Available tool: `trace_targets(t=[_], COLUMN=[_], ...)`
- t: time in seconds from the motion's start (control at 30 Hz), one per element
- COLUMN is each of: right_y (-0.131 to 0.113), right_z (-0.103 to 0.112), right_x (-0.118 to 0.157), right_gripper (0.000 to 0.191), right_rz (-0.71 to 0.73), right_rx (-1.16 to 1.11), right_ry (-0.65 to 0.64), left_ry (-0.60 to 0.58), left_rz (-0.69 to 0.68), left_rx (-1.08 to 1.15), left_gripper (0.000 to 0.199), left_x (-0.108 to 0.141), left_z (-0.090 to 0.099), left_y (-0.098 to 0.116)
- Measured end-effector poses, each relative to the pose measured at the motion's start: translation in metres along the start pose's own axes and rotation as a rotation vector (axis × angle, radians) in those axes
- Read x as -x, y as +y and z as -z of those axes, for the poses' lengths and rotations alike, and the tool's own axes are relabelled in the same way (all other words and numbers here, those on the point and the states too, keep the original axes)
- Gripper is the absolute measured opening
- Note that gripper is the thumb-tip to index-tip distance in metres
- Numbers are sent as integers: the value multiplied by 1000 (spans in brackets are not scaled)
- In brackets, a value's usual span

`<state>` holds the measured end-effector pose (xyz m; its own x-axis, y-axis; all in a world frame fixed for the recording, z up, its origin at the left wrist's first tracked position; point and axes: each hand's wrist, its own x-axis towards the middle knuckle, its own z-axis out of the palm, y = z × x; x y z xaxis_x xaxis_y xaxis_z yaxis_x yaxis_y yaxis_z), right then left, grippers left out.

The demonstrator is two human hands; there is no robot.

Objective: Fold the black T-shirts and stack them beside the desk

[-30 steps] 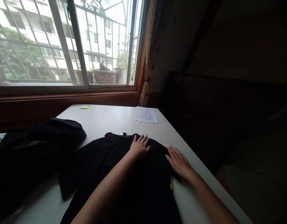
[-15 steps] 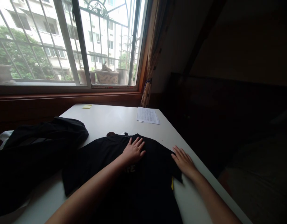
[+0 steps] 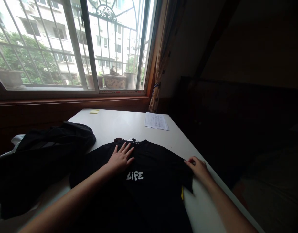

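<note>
A black T-shirt with white lettering on its chest lies spread out, its collar toward the window. My left hand rests flat on the shirt just below the collar, fingers spread. At the right sleeve's outer edge, my right hand pinches the cloth between thumb and fingers. A small yellow patch shows under that sleeve, by the shirt's side. The shirt's lower end runs out of view.
A heap of dark clothing with some white cloth lies at the left of the white table. Printed sheets and a yellow sticky note lie near the far edge. Two small round objects sit by the collar. A barred window stands behind.
My left hand has slid left across the shirt, uncovering the lettering. My right hand, flat with fingers stretched before, has closed on the sleeve edge. The view has shifted slightly.
</note>
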<state>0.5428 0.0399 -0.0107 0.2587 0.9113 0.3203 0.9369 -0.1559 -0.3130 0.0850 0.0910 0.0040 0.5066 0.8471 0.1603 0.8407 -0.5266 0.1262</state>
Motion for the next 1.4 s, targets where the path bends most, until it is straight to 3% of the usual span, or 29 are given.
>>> trace_targets(t=[0.2,0.33,0.53,0.7,0.87,1.0,1.13,1.4], right_y=[-5,-24,-98,-166,-206,-215,-210,-204], right_z=[11,20,12,-16,-48,-64,-65,-63], right_x=[-12,-19,-20,-15,-10,-5,-4,-10], right_gripper=[20,15,25,35,39,44,46,37], right_rz=[-44,-32,221,417,497,466,401,385], right_rx=[85,160,107,-4,-60,-71,-78,-86], right_ry=[-89,-103,-75,-127,-194,-193,-148,-100], left_ry=[0,29,115,122,61,28,44,83], left_rz=[175,235,342,395,395,389,379,373], left_rx=[21,10,-4,6,78,126,139,136], left_gripper=[55,52,51,51,50,35,20,17], left_x=[-8,-7,-4,-2,1,4,6,1], left_z=[5,7,15,22,32,38,38,34], left_y=[-53,-74,-89,-100,-112,-120,-123,-126])
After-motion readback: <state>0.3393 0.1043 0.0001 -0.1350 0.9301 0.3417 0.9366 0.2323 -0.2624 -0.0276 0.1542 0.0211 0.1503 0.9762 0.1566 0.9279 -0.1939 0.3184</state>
